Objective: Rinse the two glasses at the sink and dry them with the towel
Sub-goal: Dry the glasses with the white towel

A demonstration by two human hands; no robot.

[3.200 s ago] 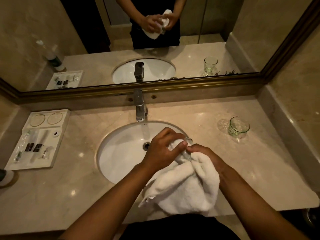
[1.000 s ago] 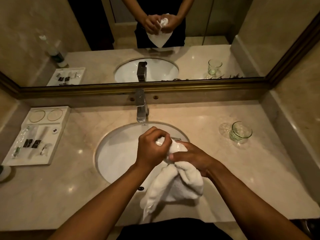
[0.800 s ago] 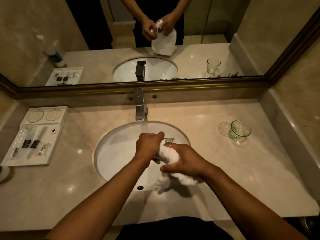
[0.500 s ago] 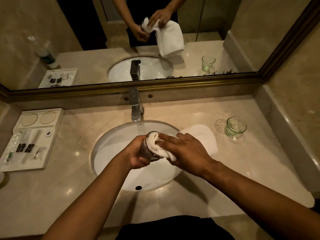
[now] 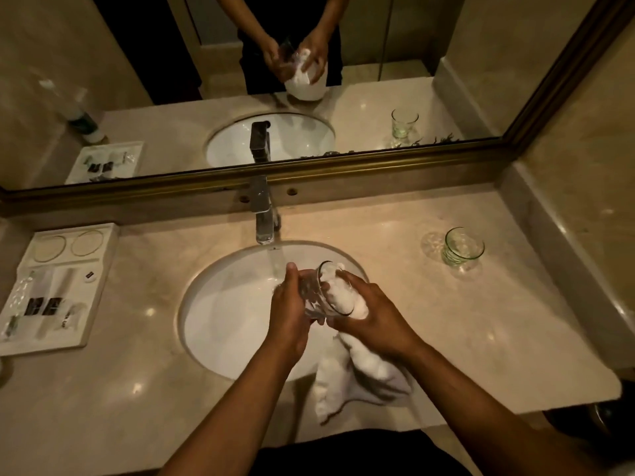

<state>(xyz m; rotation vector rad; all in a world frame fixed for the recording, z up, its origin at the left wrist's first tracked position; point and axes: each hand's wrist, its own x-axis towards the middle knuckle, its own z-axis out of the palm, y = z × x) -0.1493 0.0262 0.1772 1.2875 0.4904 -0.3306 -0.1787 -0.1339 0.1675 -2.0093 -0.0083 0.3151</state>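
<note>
My left hand (image 5: 288, 314) grips a clear glass (image 5: 313, 293) by its base, tipped sideways over the white sink basin (image 5: 226, 304). My right hand (image 5: 371, 310) pushes a bunched part of the white towel (image 5: 357, 376) into the glass's mouth. The rest of the towel hangs down over the counter's front edge. A second glass (image 5: 462, 247), greenish and upright, stands on the counter at the right, apart from both hands.
A chrome tap (image 5: 264, 214) stands behind the basin. A white amenity tray (image 5: 51, 286) with small toiletries lies on the counter at the left. A framed mirror (image 5: 309, 80) runs along the back and a marble wall (image 5: 584, 218) closes the right side.
The towel no longer lies spread across the counter to the right; it hangs below my right hand. The glass has turned so its mouth faces right with towel stuffed inside.
</note>
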